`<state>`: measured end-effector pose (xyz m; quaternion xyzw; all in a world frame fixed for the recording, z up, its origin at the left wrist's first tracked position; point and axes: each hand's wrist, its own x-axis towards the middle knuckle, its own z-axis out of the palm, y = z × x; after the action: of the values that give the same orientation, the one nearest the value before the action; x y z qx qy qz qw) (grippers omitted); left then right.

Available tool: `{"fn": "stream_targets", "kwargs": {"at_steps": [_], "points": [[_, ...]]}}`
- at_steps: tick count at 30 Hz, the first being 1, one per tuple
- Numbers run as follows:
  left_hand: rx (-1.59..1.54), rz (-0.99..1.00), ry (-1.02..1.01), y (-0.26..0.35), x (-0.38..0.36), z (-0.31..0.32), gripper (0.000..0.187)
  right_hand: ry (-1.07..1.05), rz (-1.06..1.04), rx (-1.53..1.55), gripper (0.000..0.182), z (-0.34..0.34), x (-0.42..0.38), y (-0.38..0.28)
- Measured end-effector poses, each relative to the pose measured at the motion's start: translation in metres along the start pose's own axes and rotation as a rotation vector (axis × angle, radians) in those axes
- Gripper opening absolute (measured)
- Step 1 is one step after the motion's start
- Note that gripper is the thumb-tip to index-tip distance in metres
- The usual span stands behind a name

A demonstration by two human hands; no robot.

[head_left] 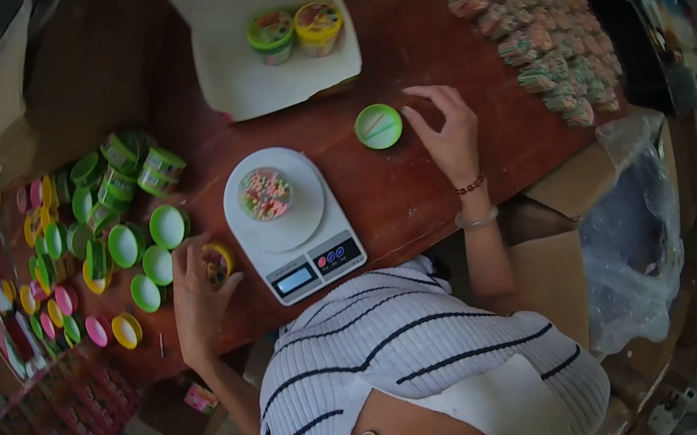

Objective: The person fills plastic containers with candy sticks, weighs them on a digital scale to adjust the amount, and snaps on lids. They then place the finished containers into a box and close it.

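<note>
My left hand (199, 295), at the table's near-left edge, has its fingers and thumb round a yellow lid (220, 263) with a dark patterned top; the fingers hide its left side. My right hand (448, 133) is open, thumb and fingers apart, just right of a green lid (378, 126) lying inside up with thin sticks in it. Between my hands is a white digital scale (287, 263). On its round plate stands a clear cup (266, 194) filled with small pink, white and green pieces. The scale's display cannot be read.
Many green, yellow and pink lids (126, 245) spread over the left of the table. An open white box (233, 89) holds a green tub (271, 37) and a yellow tub (319, 27). Wrapped bundles (542, 34) lie far right. A carton with plastic lining (631, 233) stands at right.
</note>
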<state>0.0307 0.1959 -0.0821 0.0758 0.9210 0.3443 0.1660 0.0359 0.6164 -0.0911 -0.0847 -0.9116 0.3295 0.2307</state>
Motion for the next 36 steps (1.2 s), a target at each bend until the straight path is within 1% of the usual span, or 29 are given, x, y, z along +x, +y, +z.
{"fn": "stream_targets", "kwargs": {"at_steps": [1, 2, 3, 4, 5, 7, 8, 9, 11, 12, 14, 15, 16, 18, 19, 20, 21, 22, 23, 24, 25, 26, 27, 28, 29, 31, 33, 35, 36], "points": [[0.004, 0.055, 0.024, 0.007, -0.002, -0.003, 0.074, 0.028, -0.01, -0.035, 0.026, -0.005, 0.004, 0.008], [0.046, 0.066, 0.03, 0.016, -0.002, -0.009, 0.075, 0.103, 0.041, -0.065, 0.03, -0.013, 0.01, 0.018], [0.089, 0.071, 0.041, 0.021, -0.004, -0.013, 0.076, 0.216, 0.099, -0.063, 0.032, -0.022, 0.016, 0.033], [0.103, 0.127, 0.074, 0.016, -0.002, -0.015, 0.078, 0.326, 0.152, -0.054, 0.034, -0.032, 0.021, 0.05], [0.104, 0.153, 0.071, 0.014, -0.002, -0.016, 0.078, 0.428, 0.218, -0.127, 0.049, -0.042, 0.024, 0.066], [0.163, 0.093, 0.05, 0.02, -0.001, -0.021, 0.08, 0.642, 0.218, -0.599, 0.068, -0.06, 0.026, 0.105], [0.149, 0.089, -0.008, 0.011, 0.0, -0.019, 0.08, 0.66, 0.308, -0.671, 0.08, -0.07, 0.026, 0.118], [0.15, 0.105, -0.006, 0.001, 0.004, -0.014, 0.08, 0.676, 0.311, -0.674, 0.08, -0.073, 0.028, 0.133], [0.159, 0.007, -0.061, -0.015, 0.014, -0.009, 0.079, 0.797, 0.501, -0.542, 0.081, -0.074, 0.031, 0.155], [0.163, 0.014, -0.063, -0.01, 0.019, -0.011, 0.079, 0.804, 0.507, -0.543, 0.081, -0.073, 0.031, 0.151], [0.247, 0.232, 0.223, -0.001, 0.025, -0.014, 0.078, 0.785, 0.44, -0.527, 0.079, -0.067, 0.034, 0.142], [0.121, 0.294, 0.177, 0.009, 0.026, -0.02, 0.082, 0.786, 0.445, -0.527, 0.079, -0.064, 0.034, 0.145], [0.124, 0.294, 0.173, 0.02, 0.028, -0.021, 0.082, 0.806, 0.479, -0.477, 0.077, -0.06, 0.034, 0.149], [0.036, 0.45, 0.094, 0.042, 0.033, -0.016, 0.087, 0.815, 0.507, -0.422, 0.075, -0.059, 0.03, 0.153], [0.088, 0.509, 0.071, 0.048, 0.039, -0.011, 0.091, 0.816, 0.409, -0.499, 0.072, -0.063, 0.023, 0.15], [0.074, 0.506, 0.047, 0.048, 0.045, -0.001, 0.09, 0.81, 0.305, -0.562, 0.069, -0.059, 0.018, 0.145], [0.064, 0.5, 0.033, 0.046, 0.051, 0.009, 0.089, 0.792, 0.265, -0.428, 0.069, -0.053, 0.011, 0.123], [0.066, 0.517, 0.081, 0.049, 0.057, 0.015, 0.082, 0.775, 0.222, -0.289, 0.07, -0.054, 0.002, 0.092], [0.077, 0.489, 0.107, 0.053, 0.06, 0.012, 0.082, 0.679, 0.268, 0.062, 0.072, -0.052, -0.008, 0.053], [0.119, 0.518, 0.07, 0.057, 0.063, 0.008, 0.078, 0.567, 0.317, 0.401, 0.076, -0.047, -0.019, 0.012], [0.16, 0.55, 0.022, 0.065, 0.067, 0.006, 0.073, 0.396, 0.29, 0.545, 0.076, -0.043, -0.029, -0.021], [0.118, 0.543, 0.03, 0.079, 0.072, 0.008, 0.069, 0.229, 0.272, 0.68, 0.077, -0.035, -0.042, -0.048], [0.058, 0.612, 0.065, 0.088, 0.082, 0.014, 0.071, 0.047, 0.21, 0.663, 0.079, -0.026, -0.054, -0.065], [-0.002, 0.68, 0.105, 0.097, 0.094, 0.021, 0.073, -0.071, 0.166, 0.749, 0.08, -0.01, -0.065, -0.078], [-0.023, 0.71, 0.097, 0.108, 0.104, 0.027, 0.072, -0.153, 0.162, 0.847, 0.079, 0.006, -0.074, -0.091], [-0.009, 0.755, 0.059, 0.122, 0.122, 0.04, 0.071, -0.228, -0.019, 0.661, 0.077, 0.025, -0.084, -0.104], [0.025, 0.751, 0.036, 0.119, 0.136, 0.05, 0.071, -0.275, -0.046, 0.664, 0.076, 0.038, -0.088, -0.113], [0.054, 0.758, -0.077, 0.112, 0.147, 0.056, 0.075, -0.294, -0.077, 0.636, 0.073, 0.052, -0.088, -0.117], [0.057, 0.75, -0.07, 0.109, 0.15, 0.056, 0.075, -0.302, -0.082, 0.643, 0.073, 0.059, -0.088, -0.116]]}}
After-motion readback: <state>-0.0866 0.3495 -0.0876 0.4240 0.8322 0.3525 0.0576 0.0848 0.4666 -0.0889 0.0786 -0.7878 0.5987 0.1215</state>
